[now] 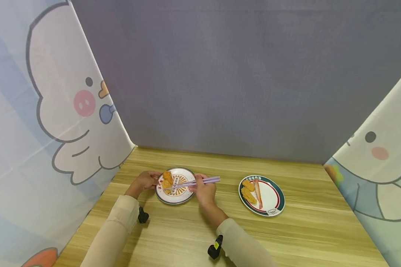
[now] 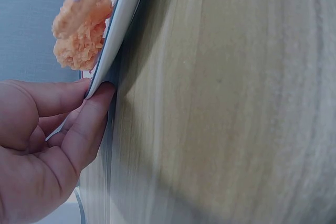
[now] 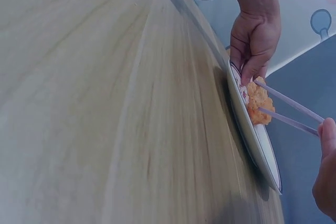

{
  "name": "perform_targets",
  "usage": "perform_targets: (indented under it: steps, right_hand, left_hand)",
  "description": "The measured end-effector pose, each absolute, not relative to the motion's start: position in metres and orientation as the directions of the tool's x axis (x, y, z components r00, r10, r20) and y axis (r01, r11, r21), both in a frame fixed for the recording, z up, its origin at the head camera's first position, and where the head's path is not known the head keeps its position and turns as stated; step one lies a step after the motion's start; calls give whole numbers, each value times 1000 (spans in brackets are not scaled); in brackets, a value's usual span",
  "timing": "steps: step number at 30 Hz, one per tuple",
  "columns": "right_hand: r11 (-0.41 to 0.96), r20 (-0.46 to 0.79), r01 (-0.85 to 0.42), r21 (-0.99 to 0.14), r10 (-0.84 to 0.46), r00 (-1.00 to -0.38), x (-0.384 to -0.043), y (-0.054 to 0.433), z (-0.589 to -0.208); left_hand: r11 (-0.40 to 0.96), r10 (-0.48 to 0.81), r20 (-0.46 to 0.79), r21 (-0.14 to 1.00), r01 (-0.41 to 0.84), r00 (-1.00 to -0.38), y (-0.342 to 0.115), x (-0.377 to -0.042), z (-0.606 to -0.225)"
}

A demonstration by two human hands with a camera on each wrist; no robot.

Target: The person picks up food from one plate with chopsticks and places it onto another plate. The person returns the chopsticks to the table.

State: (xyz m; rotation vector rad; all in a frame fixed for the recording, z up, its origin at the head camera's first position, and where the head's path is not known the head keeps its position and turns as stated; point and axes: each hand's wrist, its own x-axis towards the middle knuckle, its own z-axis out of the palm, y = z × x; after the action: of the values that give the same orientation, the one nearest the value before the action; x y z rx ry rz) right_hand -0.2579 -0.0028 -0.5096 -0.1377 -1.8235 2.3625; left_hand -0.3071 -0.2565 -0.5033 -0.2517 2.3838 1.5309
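Gripped a pair of lilac chopsticks (image 3: 294,104) in curled fingers of the right hand (image 1: 205,191), near the right edge of the patterned plate (image 1: 183,172). Held the tips spread apart rather than pressed together, at the two fried pieces (image 1: 167,175) on that plate's left side. In the left wrist view, saw a tip against the paler piece; could not tell whether firmly pinched or only touched. Pinched the plate's left rim with the left hand (image 1: 146,180), thumb above and finger below, apparently for steadiness. Judged the handling to be partway at most: plate held, chopsticks at the food, but with neither piece plainly clear of the patterned plate, and so seemingly with no lift completed yet. Farther right, well apart from both hands, saw the green-rimmed plate (image 1: 270,193) flat on the wooden table (image 1: 173,230), holding two golden pieces (image 1: 248,195) and a long shrimp-like strip (image 1: 257,193), all grouped toward its left. Could not tell from this arrangement whether finished with or still to be handled. Beyond the table, saw a grey backdrop (image 1: 220,74), flanked by cartoon-printed cloth (image 1: 56,74) at either side.
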Motion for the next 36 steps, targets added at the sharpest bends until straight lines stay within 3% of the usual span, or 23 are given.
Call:
perform_targets:
  steps: [17, 24, 36]
  right_hand:
    - [-295, -21, -32, -955, 178, -984, -258, 15, -509]
    - [-289, -27, -29, -957, 188, -982, -250, 21, -490]
    - [-326, -13, -59, -944, 214, -977, -260, 38, -501]
  left_hand:
    - [422, 18, -339, 855, -300, -941, -258, -306, -504]
    - [437, 6, -338, 848, -301, -941, -258, -306, -503]
    - [429, 8, -344, 849, -307, -939, -259, -308, -506]
